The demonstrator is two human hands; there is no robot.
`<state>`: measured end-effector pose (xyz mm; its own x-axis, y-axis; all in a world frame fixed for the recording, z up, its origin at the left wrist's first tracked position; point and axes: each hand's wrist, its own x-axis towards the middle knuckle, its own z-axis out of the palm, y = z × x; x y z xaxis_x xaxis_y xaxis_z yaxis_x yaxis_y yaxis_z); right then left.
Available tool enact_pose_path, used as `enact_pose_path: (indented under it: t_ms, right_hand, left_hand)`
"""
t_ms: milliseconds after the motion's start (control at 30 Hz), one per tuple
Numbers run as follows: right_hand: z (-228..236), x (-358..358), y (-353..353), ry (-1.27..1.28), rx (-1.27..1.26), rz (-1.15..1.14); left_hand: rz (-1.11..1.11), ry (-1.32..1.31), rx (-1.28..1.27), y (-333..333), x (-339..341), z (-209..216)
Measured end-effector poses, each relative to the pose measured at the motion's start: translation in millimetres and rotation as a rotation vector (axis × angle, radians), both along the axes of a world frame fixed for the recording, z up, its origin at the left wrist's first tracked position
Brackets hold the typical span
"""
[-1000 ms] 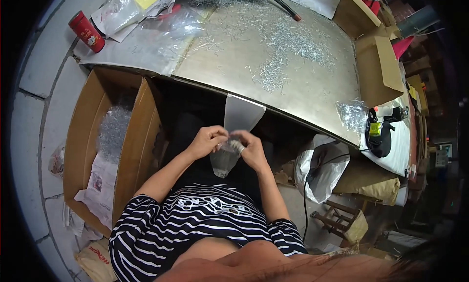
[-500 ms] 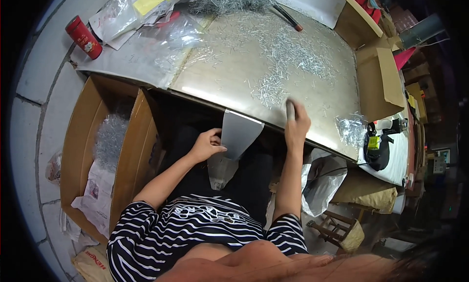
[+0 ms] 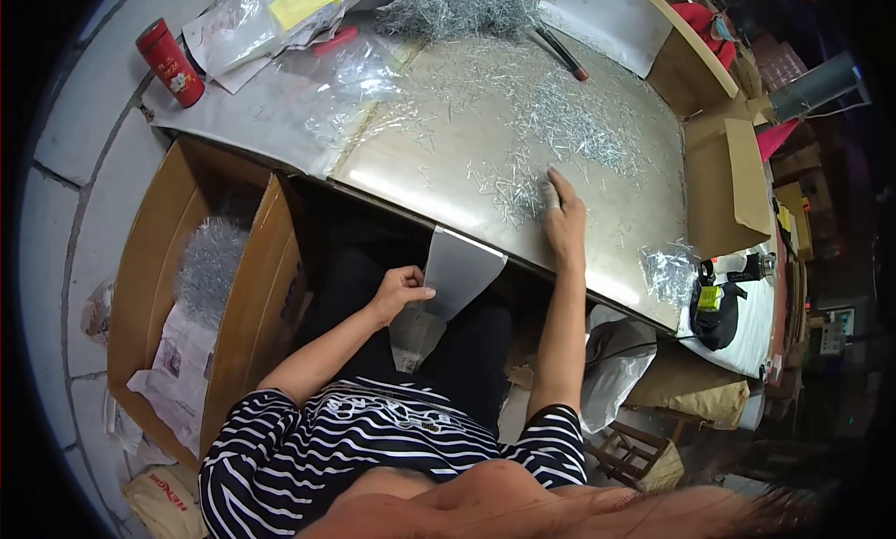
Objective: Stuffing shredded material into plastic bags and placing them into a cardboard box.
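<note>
Far left, beside the worktop: open cardboard box [image 3: 238, 287] with a silvery heap of small metal pieces inside. Above it, on the corner of the table [image 3: 439, 180]: red can [image 3: 171, 62], upright, near clear plastic packets [image 3: 280, 12].

Lower centre: left hand [image 3: 399, 289], forearm bent up from the lap, wrist close under the table edge, fingers curled shut and thumb pressed on the left edge of a clear plastic bag [image 3: 459, 273]. Bag mouth up against the table's near edge, lower part hanging down toward the knees.

Right of that: right hand [image 3: 565, 220], arm stretched straight out over the table edge, palm down, fingers loose and extended, fingertips resting among scattered thin metal pins [image 3: 569, 128]. Nothing pinched that can be made out. Larger tangled pile of pins [image 3: 462, 5] at the far edge.

Far right: another cardboard box [image 3: 733, 189], and a dark tool [image 3: 714, 306] on a white surface.
</note>
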<state>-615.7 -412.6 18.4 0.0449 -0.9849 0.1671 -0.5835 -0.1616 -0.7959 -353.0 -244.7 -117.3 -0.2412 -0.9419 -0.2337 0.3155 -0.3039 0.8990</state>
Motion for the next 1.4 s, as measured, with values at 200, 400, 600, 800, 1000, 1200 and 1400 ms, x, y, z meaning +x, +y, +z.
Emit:
enact_pose_path:
  t_ms: [200,400,600,800,1000,1200,1400]
  right_hand:
    - [-26.8,96.6,35.2,0.569,-0.362,0.094]
    - [12.1,85.6,81.6,0.208,-0.156,0.114]
    - [-7.8,74.8,76.4,0.300,-0.280,0.183]
    - [11.1,81.8,163.7,0.350,-0.220,0.226]
    - [-4.9,52.8,206.4,0.178,-0.098,0.229]
    - [-16.9,70.2,219.9,0.059,-0.086,0.237]
    - [-18.0,72.0,217.4,0.106,0.264,0.370]
  left_hand:
    - [-0.056,0.443,0.331,23.8,-13.5,8.1]
    - [-0.412,0.783,0.408,10.9,35.6,-81.5]
    - [-0.143,0.508,0.586,11.2,-8.0,-21.9]
    - [-0.516,0.922,0.543,4.0,24.0,-79.9]
    - [-0.409,0.610,0.339,33.0,2.8,3.0]
    - [-0.406,0.281,0.210,42.4,4.1,-1.6]
    - [-0.359,0.101,0.183,46.4,3.4,8.5]
